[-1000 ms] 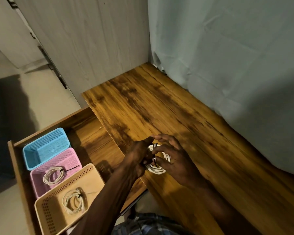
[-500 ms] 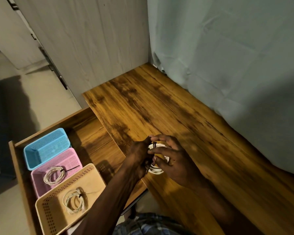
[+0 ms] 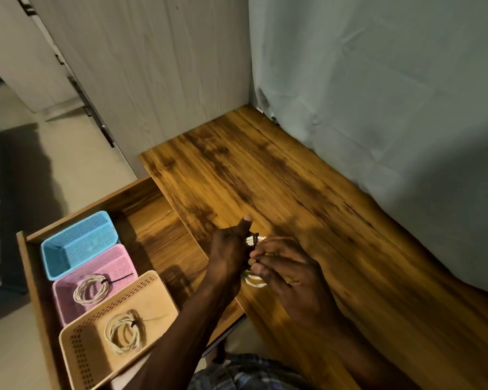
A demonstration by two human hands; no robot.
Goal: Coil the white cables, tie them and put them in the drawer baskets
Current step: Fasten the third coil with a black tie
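Note:
A coiled white cable [image 3: 252, 280] is held just above the wooden desk top [image 3: 279, 192], mostly hidden between my hands. My left hand [image 3: 228, 250] grips the coil's left side, thumb raised. My right hand [image 3: 286, 267] pinches at the coil where a black tie [image 3: 255, 238] sticks up. In the open drawer [image 3: 150, 220] on the left stand three baskets: a blue basket [image 3: 79, 243] with nothing in it, a pink basket [image 3: 119, 263] holding a tied coil [image 3: 91, 289], and a beige basket [image 3: 93, 353] holding another tied coil [image 3: 125, 335].
A grey curtain [image 3: 378, 122] hangs along the desk's far and right side. A pale wood cabinet panel [image 3: 152, 80] rises behind the desk and drawer. Bare floor [image 3: 54, 170] lies to the left of the drawer.
Both hands have shifted slightly on the coil. My left thumb has lifted, and my right fingers have curled in closer around the black tie.

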